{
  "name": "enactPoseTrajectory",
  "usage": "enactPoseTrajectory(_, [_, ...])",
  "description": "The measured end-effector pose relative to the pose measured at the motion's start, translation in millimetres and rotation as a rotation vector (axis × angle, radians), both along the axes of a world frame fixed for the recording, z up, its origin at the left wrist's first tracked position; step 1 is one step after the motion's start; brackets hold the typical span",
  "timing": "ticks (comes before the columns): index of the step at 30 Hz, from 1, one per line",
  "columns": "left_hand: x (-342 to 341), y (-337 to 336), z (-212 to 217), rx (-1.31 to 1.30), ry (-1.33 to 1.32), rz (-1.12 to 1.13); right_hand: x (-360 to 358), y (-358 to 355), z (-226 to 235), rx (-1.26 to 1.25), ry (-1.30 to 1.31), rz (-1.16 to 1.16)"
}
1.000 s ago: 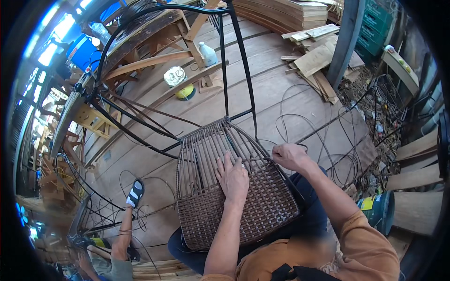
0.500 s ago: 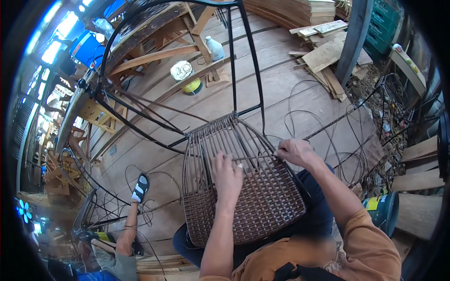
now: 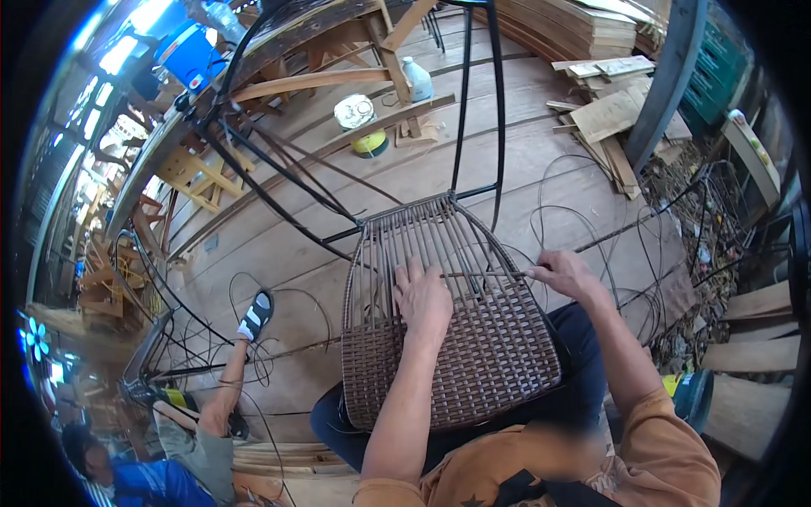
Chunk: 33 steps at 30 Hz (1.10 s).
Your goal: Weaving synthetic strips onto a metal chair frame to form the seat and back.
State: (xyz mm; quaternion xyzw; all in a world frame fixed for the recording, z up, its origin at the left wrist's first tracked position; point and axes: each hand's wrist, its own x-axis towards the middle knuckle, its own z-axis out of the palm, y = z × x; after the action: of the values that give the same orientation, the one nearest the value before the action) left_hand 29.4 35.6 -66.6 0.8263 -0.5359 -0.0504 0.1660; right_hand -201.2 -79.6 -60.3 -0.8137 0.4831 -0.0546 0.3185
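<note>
A brown woven chair panel [image 3: 498, 346] lies across my lap, joined to a black metal chair frame [image 3: 500, 110]. Its near part is closely woven, while long strands run bare toward the far edge. My left hand [image 3: 422, 296] lies on the panel where weave meets bare strands, fingers stretched out. At the panel's right edge, my right hand [image 3: 568, 275] pinches a thin brown weaving strand [image 3: 483, 274]. That strand runs crosswise over the bare strands toward my left fingertips. Whatever lies under my left palm is hidden.
Loose strands [image 3: 591, 228] loop over the plank floor at right. Scrap boards [image 3: 612, 114] are piled beside a grey post [image 3: 672, 84]. A yellow tub [image 3: 369, 144] and pale jug [image 3: 417, 80] stand ahead. Another person's foot [image 3: 256, 314] rests at left.
The view has shifted, so the chair appears farther right. My left hand has flattened onto the strands. My right hand has moved slightly outward from the panel's edge, with the strand in its fingers.
</note>
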Motion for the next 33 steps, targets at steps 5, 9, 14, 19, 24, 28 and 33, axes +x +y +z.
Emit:
enactPoseTrajectory(5, [25,-7,1,0.049,0.176,-0.111,-14,-10,-19,-0.044,-0.005,0.069])
enactPoseTrajectory(9, [13,23,-7,-0.166,0.102,-0.048,7,2,-1,0.008,-0.039,0.04])
enactPoseTrajectory(14, [-3,18,-7,-0.018,-0.051,-0.003,-4,-4,-11,0.021,-0.074,0.017])
enactPoseTrajectory(19, [24,16,-13,-0.188,-0.055,0.032,6,-1,1,0.005,-0.021,0.041])
enactPoseTrajectory(24, [37,1,-2,0.001,0.077,-0.021,-16,-9,-17,0.076,-0.061,-0.007])
enactPoseTrajectory(28, [46,27,-17,-0.309,0.118,0.042,12,4,-1,0.028,-0.121,0.064])
enactPoseTrajectory(33, [32,28,-13,-0.166,-0.097,-0.069,-2,-5,3,0.049,-0.012,0.058])
